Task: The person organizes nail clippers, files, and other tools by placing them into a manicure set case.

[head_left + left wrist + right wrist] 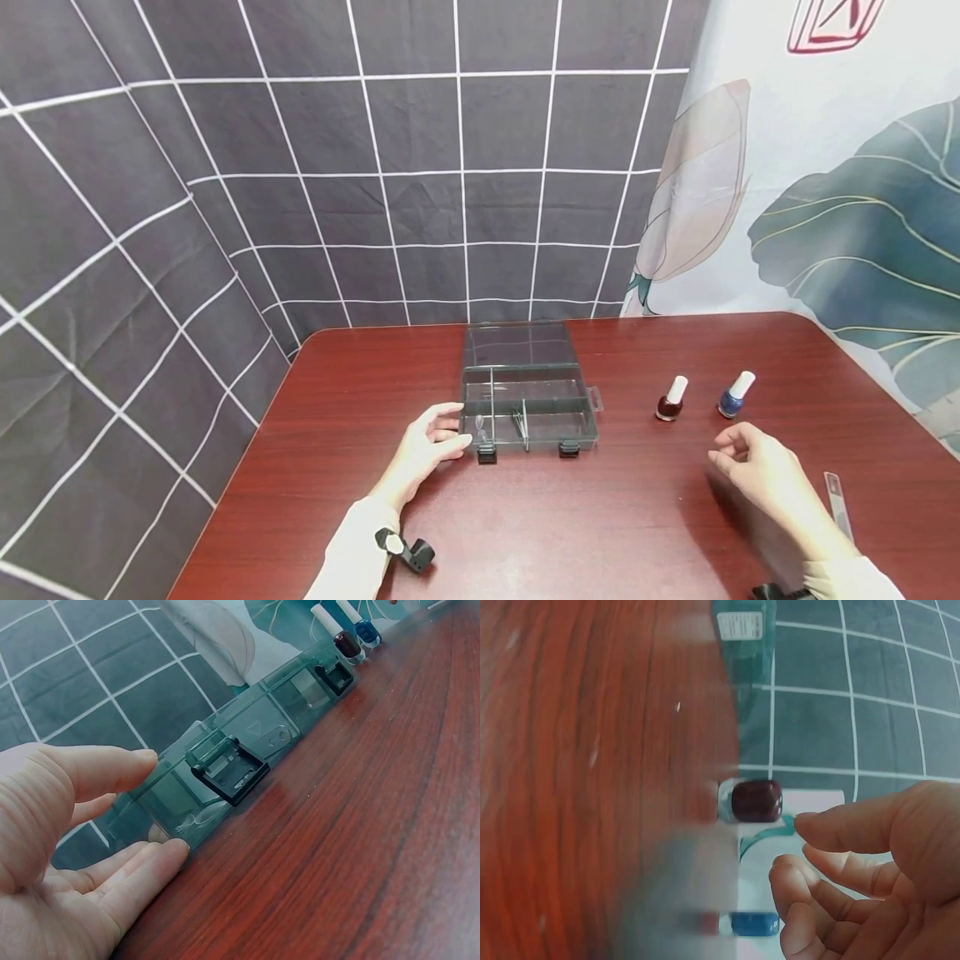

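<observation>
1. Box (529, 398): one, clear smoky plastic, lid up, on the table (600, 517) at its middle rear; two black latches on the front wall, one tab on the right side
2. Compartments: dividers split the tray, exact count not readable; small thin metal items lie in the front cells, too small to identify
3. Bottles: two, standing upright right of the box, apart from each other. Red bottle (671, 401) nearer the box, blue bottle (736, 396) beyond it; both have white caps
4. Left hand (426, 450): one, fingers straight and relaxed, spread at the box's left front corner, with the thumb over the wall and the fingertips (161, 853) at its foot; whether they touch cannot be told. It holds nothing
5. Right hand (757, 475): one, above the table, in front of the bottles and apart from them; fingers loosely curled, holding nothing
6. Strip (837, 503): one, narrow, clear, flat on the table right of the right hand; its near end is hidden behind the wrist
7. Right wrist view: heavily blurred; only the two bottles, the box's edge and curled fingers (832, 829) are legible
8. Wrist straps: partly cut off by the lower frame edge
</observation>
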{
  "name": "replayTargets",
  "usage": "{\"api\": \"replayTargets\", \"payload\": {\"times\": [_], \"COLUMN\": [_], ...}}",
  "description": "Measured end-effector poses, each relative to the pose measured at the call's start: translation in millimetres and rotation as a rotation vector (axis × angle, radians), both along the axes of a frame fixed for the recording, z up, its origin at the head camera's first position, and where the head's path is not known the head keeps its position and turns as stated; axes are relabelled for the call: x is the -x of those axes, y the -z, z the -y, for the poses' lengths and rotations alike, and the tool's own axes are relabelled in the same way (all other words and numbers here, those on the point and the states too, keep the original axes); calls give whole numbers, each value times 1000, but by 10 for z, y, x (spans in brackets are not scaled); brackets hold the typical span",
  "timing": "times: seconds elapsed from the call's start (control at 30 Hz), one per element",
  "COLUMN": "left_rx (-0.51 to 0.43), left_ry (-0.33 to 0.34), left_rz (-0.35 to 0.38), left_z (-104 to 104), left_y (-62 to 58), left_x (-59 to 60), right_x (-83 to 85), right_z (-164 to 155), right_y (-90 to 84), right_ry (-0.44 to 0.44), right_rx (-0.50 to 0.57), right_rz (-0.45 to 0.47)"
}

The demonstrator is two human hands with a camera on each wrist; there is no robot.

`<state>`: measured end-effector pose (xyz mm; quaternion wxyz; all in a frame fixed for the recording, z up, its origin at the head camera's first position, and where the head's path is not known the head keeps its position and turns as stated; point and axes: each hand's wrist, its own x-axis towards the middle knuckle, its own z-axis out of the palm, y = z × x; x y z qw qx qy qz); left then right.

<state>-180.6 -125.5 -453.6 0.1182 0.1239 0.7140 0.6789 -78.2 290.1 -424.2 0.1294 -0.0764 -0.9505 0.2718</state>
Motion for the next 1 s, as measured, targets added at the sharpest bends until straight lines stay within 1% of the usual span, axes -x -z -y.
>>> {"api": "replayTargets", "payload": {"times": [0.2,0.43,0.6,0.77,0.93,1.0], "left_rx": [-3,-16,-22,-26,-27,-23], "left_ry": [0,0,-5,-6,-4,-3], "left_rz": [-6,-6,-6,-1,-2,-8], "left_z": [1,9,15,15,15,19], "left_y": [-8,-11,-8,1,-1,-4], "left_x": [0,0,0,1,2,0], "right_x": [-72,-154,-197,-227,-277,-306], "right_z": [-162,-316,-431,-602,-738,-776], "right_y": [2,5,-12,-23,-62,-63], "right_ry": [39,56,97,164,250,272], "right_rx": [-24,-28,-42,-76,-52,-46], "right_rz": [5,7,24,72,161,178]}}
